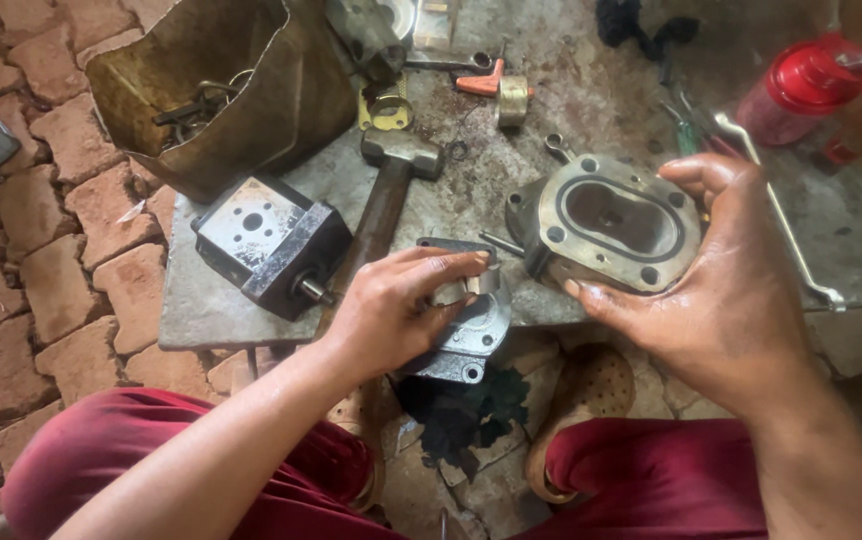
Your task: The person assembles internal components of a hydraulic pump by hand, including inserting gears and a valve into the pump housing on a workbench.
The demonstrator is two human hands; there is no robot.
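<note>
My left hand [391,310] grips a grey metal cover plate [469,335] at the near edge of the stone slab [201,300], with a small shiny ring [481,283] pinched at the fingertips. My right hand [721,280] holds a round-cornered metal pump housing [611,225] tilted towards me, its oval cavity and bolt holes showing. A thin pin [501,243] sticks out of the housing's left side. Both hands look oily.
A dark square pump block [271,245] with a short shaft lies at left. A hammer [391,190] lies across the slab. Behind are a greasy open tin [221,90] with tools, a brass ring [512,100], a red-capped bottle [801,85] and a long metal rod [781,220]. Brick floor surrounds.
</note>
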